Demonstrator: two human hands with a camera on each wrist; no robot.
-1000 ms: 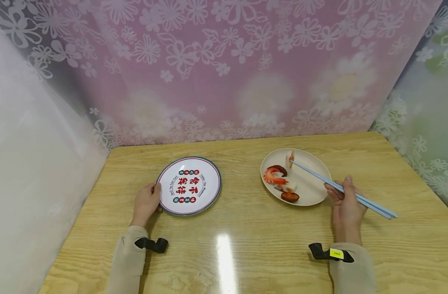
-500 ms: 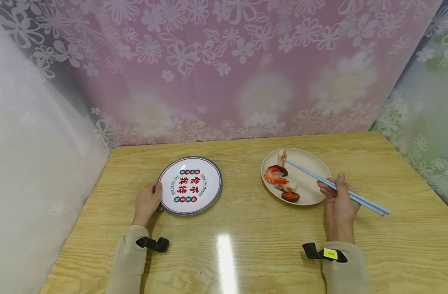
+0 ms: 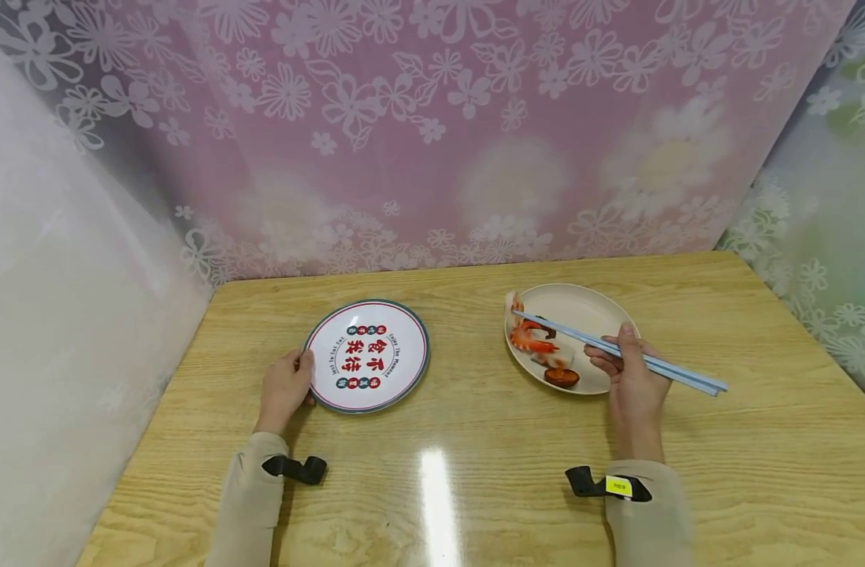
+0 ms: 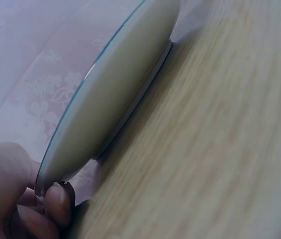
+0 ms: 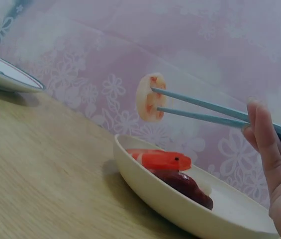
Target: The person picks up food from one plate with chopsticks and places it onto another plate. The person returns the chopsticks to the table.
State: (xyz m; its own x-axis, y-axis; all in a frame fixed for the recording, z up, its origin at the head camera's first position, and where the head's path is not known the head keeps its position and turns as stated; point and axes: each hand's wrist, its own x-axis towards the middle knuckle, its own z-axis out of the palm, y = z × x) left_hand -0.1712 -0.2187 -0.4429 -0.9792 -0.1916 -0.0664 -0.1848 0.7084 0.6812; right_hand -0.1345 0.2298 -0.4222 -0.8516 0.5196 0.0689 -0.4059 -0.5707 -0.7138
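My left hand (image 3: 286, 387) pinches the near-left rim of a white plate (image 3: 397, 354) with red and teal lettering; in the left wrist view, the thumb is above the rim and curled fingers (image 4: 58, 201) are below. My right hand (image 3: 634, 386) holds a pair of light blue chopsticks (image 3: 677, 373). Between their tips is a pale, thick food slice (image 5: 144, 99) with orange-brown patches, raised above the left rim of a beige plate (image 3: 595, 311). That plate holds a red-orange shrimp (image 3: 528, 339), a brown mushroom-like piece (image 3: 562, 378) and other food pieces partly overlapping.
Both plates stand on a wood-grain table (image 3: 468, 441), with a stretch of tabletop between them. A pink floral cloth (image 3: 432, 173) hangs behind the table's far edge. Pale cloths hang at the left and right sides.
My right hand and the chopsticks have moved left, carrying the pale slice from over the beige plate's back part to its left rim. The left hand and white plate stay nearly still.
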